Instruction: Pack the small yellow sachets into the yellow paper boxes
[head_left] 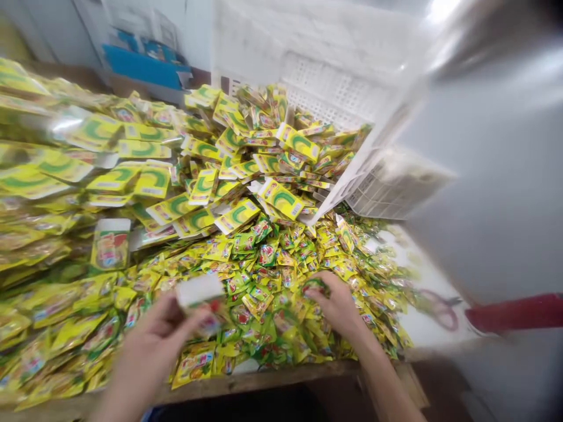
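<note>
My left hand [152, 334] is closed on a small white-backed box [200, 291], held just above a heap of small yellow-and-green sachets [264, 275]. My right hand [336, 305] lies knuckles-up on the sachet heap, and its fingers pinch a sachet [314, 286] at the fingertips. Both hands are blurred by motion. Behind the sachets lies a pile of flat yellow-and-green cartons [211, 176], several spilling from a tilted white crate [352, 105].
Stacks of larger yellow cartons [53, 170] fill the left side. Red-handled scissors [440, 308] lie on the white tabletop at the right. A red object [514, 312] juts in from the right edge. The wooden table edge [272, 378] runs along the front.
</note>
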The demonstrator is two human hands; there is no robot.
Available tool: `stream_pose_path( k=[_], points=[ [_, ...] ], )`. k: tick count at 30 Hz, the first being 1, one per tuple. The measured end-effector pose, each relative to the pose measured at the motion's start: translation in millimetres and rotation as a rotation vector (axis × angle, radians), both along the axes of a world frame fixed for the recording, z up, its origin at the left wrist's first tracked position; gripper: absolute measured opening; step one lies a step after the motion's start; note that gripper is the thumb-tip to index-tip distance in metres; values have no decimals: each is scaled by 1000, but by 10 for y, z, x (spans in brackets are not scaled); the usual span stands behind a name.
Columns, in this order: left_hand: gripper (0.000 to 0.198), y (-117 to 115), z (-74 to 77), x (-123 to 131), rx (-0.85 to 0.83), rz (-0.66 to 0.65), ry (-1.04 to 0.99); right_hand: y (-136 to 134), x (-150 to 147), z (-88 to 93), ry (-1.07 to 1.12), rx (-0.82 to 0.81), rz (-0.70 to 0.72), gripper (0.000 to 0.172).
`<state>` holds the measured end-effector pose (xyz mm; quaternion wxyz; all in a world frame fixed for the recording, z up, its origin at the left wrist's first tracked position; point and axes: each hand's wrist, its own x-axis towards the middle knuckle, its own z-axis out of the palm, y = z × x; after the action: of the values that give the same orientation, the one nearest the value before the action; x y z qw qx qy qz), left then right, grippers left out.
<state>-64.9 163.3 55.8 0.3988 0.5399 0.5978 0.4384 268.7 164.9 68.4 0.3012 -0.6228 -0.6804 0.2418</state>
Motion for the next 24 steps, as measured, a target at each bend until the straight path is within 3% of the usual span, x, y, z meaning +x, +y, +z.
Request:
stream_pose_path(
  k=[2,4,8,12,18,21,24],
  points=[
    [45,-197,-183,375,-93,-145,-216,-52,-287,64,299,66,-69,15],
    [39,-281,-352,588,-111,-203,-314,-114,-629,75,454,117,-36,17],
    [31,-334,-467,596,-124,-276,-286,-216,-1070,-46,366,275,93,13],
    [26,-416,-457,503,-142,-314,-290,-251,-1067,-107,90,227,276,18],
    [25,-468,-500,530,-118,-275,-261,-270,-1069,117,-266,97,406,17],
    [23,-466,-492,515,-120,-263,-301,-265,-1080,200,-224,67,432,34],
    [20,-475,-484,475,-129,-253,-385,-229,-1059,159,-79,65,385,23]
  ],
)
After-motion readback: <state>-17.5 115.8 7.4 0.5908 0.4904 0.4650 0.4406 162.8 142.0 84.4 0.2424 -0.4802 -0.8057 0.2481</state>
